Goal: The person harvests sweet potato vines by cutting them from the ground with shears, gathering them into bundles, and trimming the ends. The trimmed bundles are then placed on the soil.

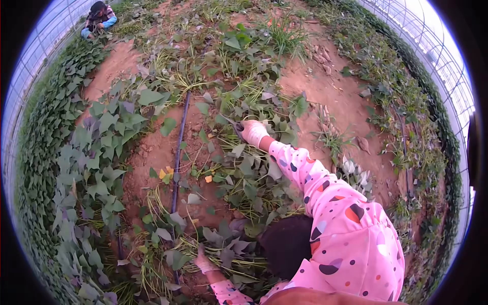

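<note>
Reaching forward, my right hand (252, 132) wears a pale glove and is closed around the dark handle of a cutting tool (231, 122), its blade pointing left over the leafy vines. Low in the view, my left hand (203, 260), also in a pale glove, is among green vine stems (190, 246); its fingers are wrapped round some of them. Leaves partly hide its fingertips. Between the hands lie tangled vines (254, 188) with broad leaves.
A dark drip hose (180, 147) runs lengthwise over reddish soil (145, 162). Dug-up roots (323, 55) lie on the soil at the right. Dense vines (101, 173) stand at the left. Another person (99, 20) crouches at the far upper left, near the greenhouse frame.
</note>
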Demonstrator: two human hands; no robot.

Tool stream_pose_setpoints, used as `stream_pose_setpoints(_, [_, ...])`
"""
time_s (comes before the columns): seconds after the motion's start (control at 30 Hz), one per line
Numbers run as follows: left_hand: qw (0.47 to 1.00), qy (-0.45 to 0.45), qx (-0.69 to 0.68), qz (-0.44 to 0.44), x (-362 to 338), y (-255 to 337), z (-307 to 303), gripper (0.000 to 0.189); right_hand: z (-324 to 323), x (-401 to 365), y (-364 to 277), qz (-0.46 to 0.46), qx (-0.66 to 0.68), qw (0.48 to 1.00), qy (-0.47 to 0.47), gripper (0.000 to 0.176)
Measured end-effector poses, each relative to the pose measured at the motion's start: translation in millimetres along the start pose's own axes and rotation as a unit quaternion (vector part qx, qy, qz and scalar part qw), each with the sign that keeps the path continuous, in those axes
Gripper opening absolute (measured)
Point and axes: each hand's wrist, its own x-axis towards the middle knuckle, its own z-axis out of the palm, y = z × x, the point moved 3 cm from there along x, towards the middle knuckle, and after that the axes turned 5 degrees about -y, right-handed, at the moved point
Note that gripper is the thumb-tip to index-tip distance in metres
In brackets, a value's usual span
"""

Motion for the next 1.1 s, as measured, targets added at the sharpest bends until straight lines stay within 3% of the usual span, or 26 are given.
stream_pose_setpoints(0.03, [0.999,-0.010,-0.009,0.033,-16,13,13,0.060,-13,-10,14,0.016,0.020,0.999,0.034,0.029])
stream_pose_setpoints(0.1, [0.999,0.043,0.020,0.014,-51,39,31,0.055,-50,-41,35,0.004,0.100,0.989,0.106,0.031])
stream_pose_setpoints(0.13, [0.996,0.016,0.070,0.043,-40,28,10,0.051,-61,-54,51,-0.007,0.195,0.974,0.114,0.030])
stream_pose_setpoints(0.2, [0.991,-0.012,0.120,0.064,-47,26,3,0.047,-91,-86,60,-0.035,0.362,0.917,0.163,0.028])
stream_pose_setpoints(0.23, [0.997,0.009,0.057,0.056,-78,50,30,0.049,-113,-105,55,-0.054,0.434,0.877,0.202,0.026])
stream_pose_setpoints(0.3, [0.998,0.029,-0.007,0.047,-104,67,44,0.051,-144,-136,48,-0.035,0.456,0.861,0.221,0.023])
stream_pose_setpoints(0.37, [0.986,-0.110,-0.061,0.112,-113,75,45,0.051,-175,-175,12,-0.044,0.425,0.871,0.242,0.026])
stream_pose_setpoints(0.4, [0.987,-0.099,-0.020,0.127,-123,89,53,0.044,-182,-192,-8,-0.060,0.459,0.850,0.253,0.027])
stream_pose_setpoints(0.43, [0.987,-0.095,-0.020,0.130,-140,109,65,0.044,-183,-204,-18,-0.106,0.465,0.849,0.227,0.027])
stream_pose_setpoints(0.5, [0.924,-0.180,0.059,0.331,-180,151,98,0.047,-198,-231,-51,-0.257,0.246,0.917,0.180,0.026])
stream_pose_setpoints(0.53, [0.915,-0.169,0.034,0.365,-186,152,106,0.050,-209,-241,-73,-0.323,0.205,0.918,0.101,0.025])
stream_pose_setpoints(0.57, [0.900,-0.242,0.043,0.361,-209,170,126,0.050,-211,-249,-96,-0.386,0.161,0.908,0.023,0.025])
stream_pose_setpoints(0.63, [0.767,-0.282,0.255,0.516,-186,159,113,0.049,-166,-251,-129,-0.417,0.373,0.826,-0.065,0.025])
stream_pose_setpoints(0.67, [0.931,-0.215,0.110,0.272,-179,140,105,0.050,-135,-253,-145,-0.408,0.399,0.809,-0.139,0.028])
stream_pose_setpoints(0.7, [0.832,-0.201,0.215,0.470,-171,132,112,0.052,-110,-254,-161,-0.396,0.423,0.787,-0.213,0.031])
stream_pose_setpoints(0.73, [0.830,-0.200,0.218,0.473,-174,133,114,0.052,-97,-255,-176,-0.401,0.406,0.789,-0.228,0.034])
stream_pose_setpoints(0.9, [0.923,-0.200,0.219,0.245,-194,132,100,0.070,-55,-265,-215,-0.455,0.321,0.793,-0.248,0.038])
stream_pose_setpoints(0.93, [0.958,-0.062,0.188,0.206,-194,129,102,0.070,-45,-269,-222,-0.467,0.293,0.787,-0.278,0.039])
stream_pose_setpoints(0.97, [0.980,-0.096,0.088,0.154,-211,134,100,0.072,-34,-270,-228,-0.480,0.263,0.779,-0.307,0.039])
stream_pose_setpoints(1.0, [0.972,-0.088,0.077,0.206,-203,127,81,0.071,-29,-265,-231,-0.493,0.289,0.768,-0.289,0.039])
stream_pose_setpoints(1.07, [0.957,-0.073,0.043,0.277,-207,133,48,0.068,-20,-227,-230,-0.367,0.371,0.777,-0.353,0.051])
stream_pose_setpoints(1.1, [0.961,-0.044,-0.032,0.273,-219,142,39,0.064,-5,-192,-218,-0.322,0.339,0.821,-0.328,0.051])
